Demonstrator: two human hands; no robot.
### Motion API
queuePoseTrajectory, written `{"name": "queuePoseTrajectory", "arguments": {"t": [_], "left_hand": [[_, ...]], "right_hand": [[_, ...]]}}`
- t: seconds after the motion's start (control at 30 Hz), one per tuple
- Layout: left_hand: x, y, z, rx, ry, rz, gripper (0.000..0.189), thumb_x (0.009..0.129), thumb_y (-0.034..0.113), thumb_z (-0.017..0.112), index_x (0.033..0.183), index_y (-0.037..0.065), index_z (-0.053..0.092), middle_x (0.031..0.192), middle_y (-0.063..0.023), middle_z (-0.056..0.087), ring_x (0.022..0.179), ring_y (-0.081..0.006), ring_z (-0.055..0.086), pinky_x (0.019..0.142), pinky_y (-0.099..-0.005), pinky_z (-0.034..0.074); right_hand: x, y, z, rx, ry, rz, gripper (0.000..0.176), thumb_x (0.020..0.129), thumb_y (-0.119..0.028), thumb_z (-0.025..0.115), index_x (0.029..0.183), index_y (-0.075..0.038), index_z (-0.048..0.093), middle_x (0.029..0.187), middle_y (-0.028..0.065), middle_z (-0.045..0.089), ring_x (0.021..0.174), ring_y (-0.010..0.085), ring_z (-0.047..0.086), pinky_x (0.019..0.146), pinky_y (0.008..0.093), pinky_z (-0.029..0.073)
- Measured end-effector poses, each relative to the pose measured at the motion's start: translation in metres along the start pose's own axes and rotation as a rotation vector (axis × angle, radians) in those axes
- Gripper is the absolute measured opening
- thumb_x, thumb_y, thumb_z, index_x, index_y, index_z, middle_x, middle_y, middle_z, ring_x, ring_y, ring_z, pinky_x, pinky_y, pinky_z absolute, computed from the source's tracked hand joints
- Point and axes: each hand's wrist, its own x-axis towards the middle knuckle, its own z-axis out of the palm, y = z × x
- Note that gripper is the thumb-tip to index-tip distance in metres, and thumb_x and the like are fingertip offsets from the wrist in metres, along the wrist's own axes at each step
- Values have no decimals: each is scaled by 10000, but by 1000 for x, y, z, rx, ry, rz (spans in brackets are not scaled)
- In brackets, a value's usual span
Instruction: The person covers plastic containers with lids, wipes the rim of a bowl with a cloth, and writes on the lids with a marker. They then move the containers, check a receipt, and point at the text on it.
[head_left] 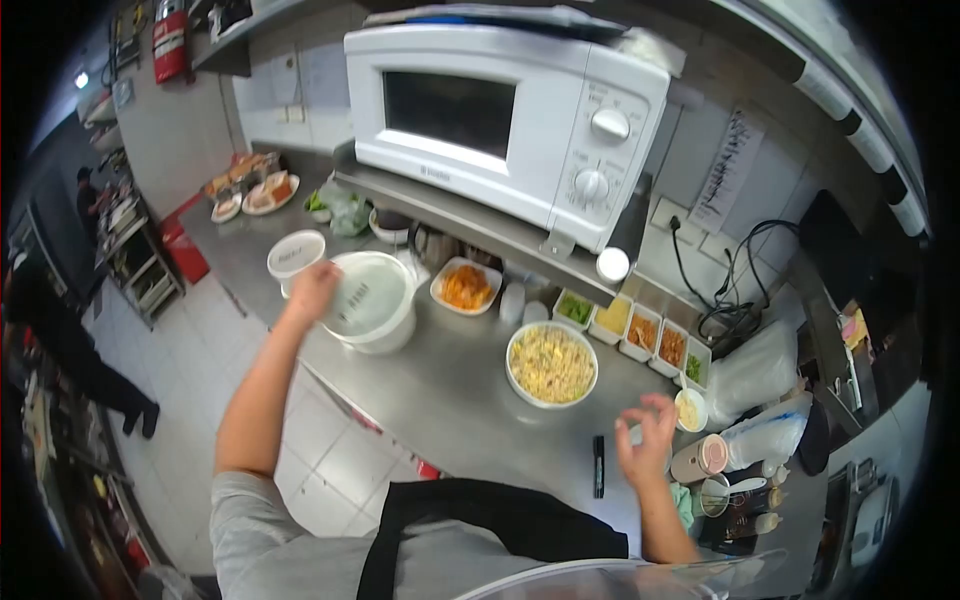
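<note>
My left hand (315, 290) is closed against the side of a small white lidded tub (296, 252) with writing on its lid. Its fingers are partly hidden. Just beside it stands a large white bucket (375, 325) under a translucent lid. Over the right part of the counter, my right hand (648, 435) has its fingers apart and curved, with nothing seen in them. Close to it are a black marker (599, 466) and a small white bowl (690, 410) holding a pale food and a spoon. A round white bowl of yellowish chopped food (551, 364) sits between my hands.
A white microwave (450, 110) stands on a shelf above the counter (455, 370). Beneath it are an orange-filled dish (466, 287) and several topping containers (640, 331). Bottles (768, 522) and plastic bags (755, 375) crowd the right. A person (70, 340) stands at far left.
</note>
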Motion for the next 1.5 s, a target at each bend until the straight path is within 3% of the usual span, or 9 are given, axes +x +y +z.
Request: {"name": "queuePoseTrajectory", "arguments": {"t": [0.27, 0.37, 0.57, 0.7, 0.87, 0.93, 1.03, 1.1, 1.5], "left_hand": [[128, -67, -16, 166, -53, -278, 274, 853, 249, 545, 966, 30, 665, 868, -194, 660, 741, -300, 663, 571, -412, 542], [132, -88, -3, 53, -48, -248, 286, 855, 256, 542, 969, 24, 663, 887, -197, 661, 698, -314, 667, 491, -408, 543], [124, -77, -11, 220, 109, 6, 357, 857, 333, 550, 1068, 55, 626, 980, -216, 641, 960, -355, 605, 849, -397, 458], [113, -82, -21, 184, 311, 164, 320, 855, 333, 540, 940, 43, 647, 965, -197, 622, 943, -374, 578, 809, -447, 455], [29, -27, -38, -71, 554, 387, 157, 839, 143, 584, 961, 78, 657, 964, -100, 616, 841, -258, 595, 736, -351, 476], [-18, -12, -22, -127, 477, 418, 163, 804, 75, 604, 960, 81, 651, 956, -79, 611, 813, -221, 580, 715, -324, 472], [-83, -3, 27, -211, 175, 365, 234, 741, -8, 626, 956, 84, 642, 962, -76, 604, 797, -220, 561, 693, -316, 470], [-117, -15, 80, -263, -2, 368, 269, 720, 13, 644, 977, 93, 634, 976, -82, 598, 849, -242, 562, 750, -343, 462], [-190, -37, 183, 67, -344, 416, 438, 688, 129, 718, 1103, 171, 584, 1181, -91, 502, 1092, -322, 457, 907, -423, 406]], "right_hand": [[278, -92, -54, 145, 357, -510, 124, 763, -73, 630, 866, -21, 585, 935, 100, 578, 928, 259, 561, 816, 334, 435], [390, -114, -54, 471, 138, -327, 206, 841, -171, 614, 991, -29, 611, 1029, 48, 604, 960, 140, 546, 839, 290, 418], [514, -153, -17, 535, 73, 235, 352, 808, -236, 634, 1063, 8, 627, 1021, 138, 645, 942, 259, 593, 860, 344, 451], [423, -199, -21, 818, 92, -410, 461, 810, -192, 656, 1224, -28, 539, 1229, 154, 549, 1051, 242, 544, 941, 381, 406], [204, -187, 52, 1004, -310, 2, 463, 751, 57, 632, 1202, -12, 556, 1158, 72, 601, 848, 66, 532, 707, 174, 428], [118, -150, 132, 1304, -466, 307, 416, 756, 67, 635, 1157, -37, 606, 810, -33, 573, 669, 38, 497, 629, 170, 420], [-10, -89, 217, 1125, -691, 833, 408, 770, 48, 631, 1165, -46, 598, 740, -29, 574, 642, 39, 502, 587, 186, 426], [-69, -60, 252, 943, -645, 819, 432, 741, 32, 647, 1161, -54, 601, 844, 38, 608, 597, 67, 517, 572, 212, 447], [-83, -76, 243, 196, -326, 162, 497, 684, -110, 676, 1174, -97, 589, 1191, 99, 560, 937, 254, 552, 841, 369, 446]]}}
